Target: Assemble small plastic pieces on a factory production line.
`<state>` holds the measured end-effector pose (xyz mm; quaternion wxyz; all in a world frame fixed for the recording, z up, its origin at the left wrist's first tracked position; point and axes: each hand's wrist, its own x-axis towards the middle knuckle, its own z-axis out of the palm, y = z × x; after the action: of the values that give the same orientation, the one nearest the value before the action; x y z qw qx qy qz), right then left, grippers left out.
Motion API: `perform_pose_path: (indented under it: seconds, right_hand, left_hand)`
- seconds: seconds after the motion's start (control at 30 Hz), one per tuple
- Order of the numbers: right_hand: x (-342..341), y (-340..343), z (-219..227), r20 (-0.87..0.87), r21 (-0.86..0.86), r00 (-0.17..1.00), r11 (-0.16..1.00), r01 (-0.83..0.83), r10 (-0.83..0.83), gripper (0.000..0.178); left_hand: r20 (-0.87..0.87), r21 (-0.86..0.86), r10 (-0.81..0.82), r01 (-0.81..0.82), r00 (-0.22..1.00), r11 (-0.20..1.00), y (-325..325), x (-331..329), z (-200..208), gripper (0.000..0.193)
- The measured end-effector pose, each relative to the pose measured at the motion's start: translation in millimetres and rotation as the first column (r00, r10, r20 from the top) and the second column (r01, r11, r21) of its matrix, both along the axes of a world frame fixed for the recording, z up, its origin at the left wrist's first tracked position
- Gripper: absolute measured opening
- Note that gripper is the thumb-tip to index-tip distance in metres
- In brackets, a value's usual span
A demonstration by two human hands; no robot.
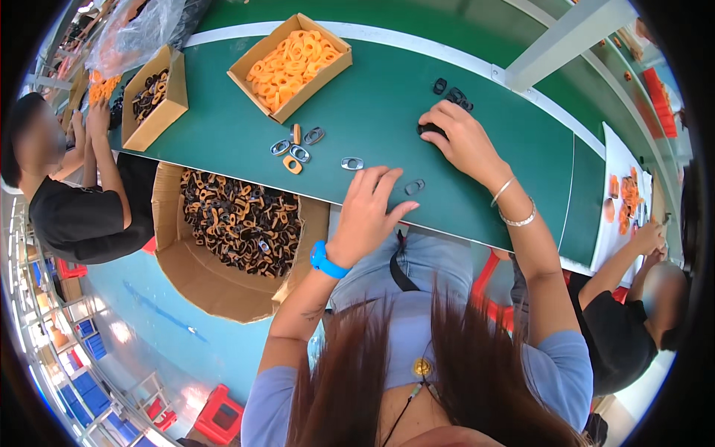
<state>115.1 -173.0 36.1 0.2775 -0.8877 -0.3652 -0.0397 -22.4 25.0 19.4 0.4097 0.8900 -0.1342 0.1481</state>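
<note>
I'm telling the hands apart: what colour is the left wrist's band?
The band is bright blue; head view shows it best.

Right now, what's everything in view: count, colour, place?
Bench: one, green, upper middle
Box of orange rings: one, brown, bench's far side
Box of dark parts: one, brown, bench's left
Large carton of mixed parts: one, brown, below bench, left
Loose parts: several, black, grey, orange, on bench
Plastic bag: one, clear, upper left
Stools: several, red, floor
Co-workers: two, black tops, left and right
Left hand: one, blue wristband, bench's near edge
Right hand: one, bracelets, holding black part
</note>
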Motion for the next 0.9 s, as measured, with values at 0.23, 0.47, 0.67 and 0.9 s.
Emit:
perform_pose_path:
  seconds: [0.23,0.47,0.67,0.9]
  right_hand:
    - [-37,-10,-2,-0.283,0.12,0.957,0.988,0.096,-0.059,0.031]
    - [-39,-8,14,-0.104,0.096,0.984,0.983,0.156,-0.146,0.03]
    - [-56,0,15,-0.211,0.089,0.974,0.991,0.101,-0.08,0.033]
    - [-72,-2,18,-0.189,0.108,0.97,0.979,0.173,-0.151,0.031]
  left_hand:
    - [0.023,0.051,-0.028,0.027,0.999,0.998,1,-1,-14,0.039]
    - [0.278,0.205,0.061,-0.121,0.959,0.971,72,61,24,0.023]
    - [0.008,0.604,-0.011,0.004,1.0,0.797,180,187,31,0.051]
    - [-0.303,0.713,-0.013,0.236,0.953,0.66,164,237,33,0.055]
